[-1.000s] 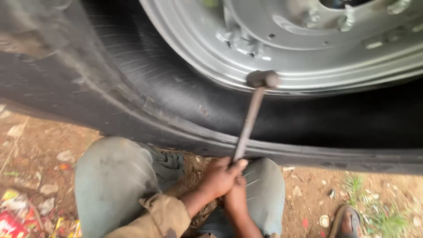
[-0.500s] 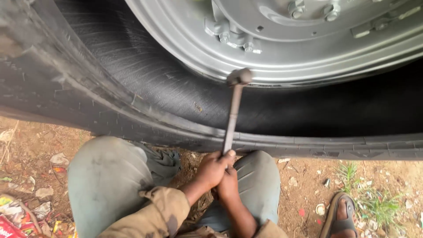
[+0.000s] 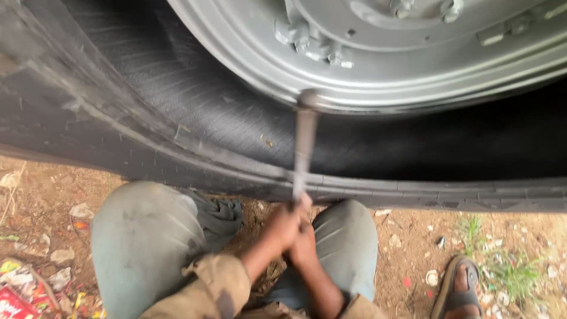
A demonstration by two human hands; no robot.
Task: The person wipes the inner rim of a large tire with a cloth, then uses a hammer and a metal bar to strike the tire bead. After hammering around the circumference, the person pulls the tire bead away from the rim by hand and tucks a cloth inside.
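Against the seam where black tyre sidewall [image 3: 195, 112] meets the grey metal wheel rim [image 3: 413, 77], a hammer [image 3: 304, 142], head touching right at the rim's edge, blurred shaft running straight down to the grip. Both hands stacked at the very end of the handle, left hand [image 3: 282, 227] and right hand [image 3: 304, 242] each wrapped tight around it, probably for longest reach and most leverage at that joint. Crouched low with knees in grey trousers [image 3: 142, 236] spread either side, dirt ground [image 3: 41, 201] littered beneath, a sandalled foot [image 3: 458, 289] just off to the right.
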